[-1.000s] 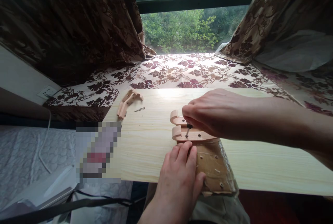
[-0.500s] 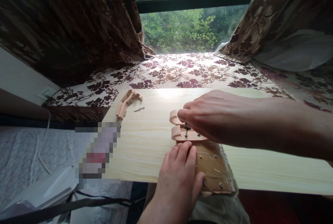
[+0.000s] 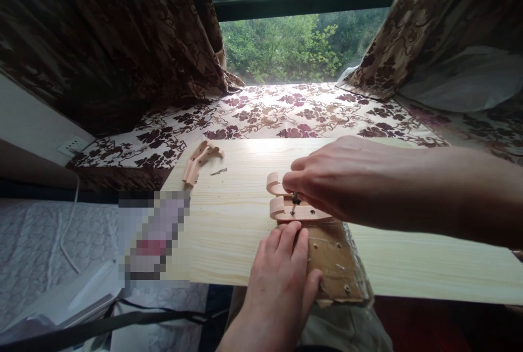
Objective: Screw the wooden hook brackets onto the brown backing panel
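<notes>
My right hand (image 3: 327, 177) is closed around a screwdriver (image 3: 295, 199), most of which the fingers hide. Its tip meets a screw hole in the nearer wooden hook (image 3: 300, 213). A second wooden hook (image 3: 273, 183) lies just behind, partly covered by the hand. My left hand (image 3: 281, 265) lies flat with fingers stretched on a brown cardboard piece (image 3: 333, 265) wrapped in clear film, its fingertips at the near edge of the hook. Screws or small holes dot the cardboard.
A pale wooden board (image 3: 229, 232) carries the work. At its far left lie more wooden hooks (image 3: 196, 164) and some loose screws (image 3: 218, 171). A blurred-out object (image 3: 157, 237) lies at the left edge. Behind is a flower-patterned window seat (image 3: 278, 112).
My right hand has shifted and turned slightly, and the screwdriver leans a bit more. The left hand and the hooks stay put.
</notes>
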`<state>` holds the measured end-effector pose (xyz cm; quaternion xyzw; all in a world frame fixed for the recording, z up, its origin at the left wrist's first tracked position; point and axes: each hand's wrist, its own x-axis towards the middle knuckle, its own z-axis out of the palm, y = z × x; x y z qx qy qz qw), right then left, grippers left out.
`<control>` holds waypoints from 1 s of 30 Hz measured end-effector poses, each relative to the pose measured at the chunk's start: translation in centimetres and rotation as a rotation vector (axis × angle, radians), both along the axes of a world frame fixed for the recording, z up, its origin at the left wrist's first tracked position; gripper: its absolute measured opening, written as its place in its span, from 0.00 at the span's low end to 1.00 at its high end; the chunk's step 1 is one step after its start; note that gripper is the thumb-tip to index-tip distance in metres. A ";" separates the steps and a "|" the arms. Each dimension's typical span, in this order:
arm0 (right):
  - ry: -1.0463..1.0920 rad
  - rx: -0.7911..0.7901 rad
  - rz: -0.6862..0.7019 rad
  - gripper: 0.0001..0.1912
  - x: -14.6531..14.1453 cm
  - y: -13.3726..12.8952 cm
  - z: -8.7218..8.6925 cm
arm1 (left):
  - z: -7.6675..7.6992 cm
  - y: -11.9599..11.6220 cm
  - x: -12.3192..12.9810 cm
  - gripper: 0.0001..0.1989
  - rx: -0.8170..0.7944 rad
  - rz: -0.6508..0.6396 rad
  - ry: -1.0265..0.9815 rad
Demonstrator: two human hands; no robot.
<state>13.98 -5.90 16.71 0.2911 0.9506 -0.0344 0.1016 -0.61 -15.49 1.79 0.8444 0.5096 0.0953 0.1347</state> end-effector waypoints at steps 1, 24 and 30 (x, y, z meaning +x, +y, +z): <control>-0.010 -0.004 0.003 0.13 0.0 0.0 -0.1 | 0.0 0.0 0.0 0.26 0.001 -0.001 0.002; 0.047 0.026 0.032 0.13 0.1 0.5 -1.1 | 0.2 -0.1 0.0 0.26 -0.033 -0.007 0.022; -0.031 0.096 -0.060 0.12 -0.5 0.6 -1.3 | 0.1 0.0 0.0 0.25 0.010 -0.011 0.016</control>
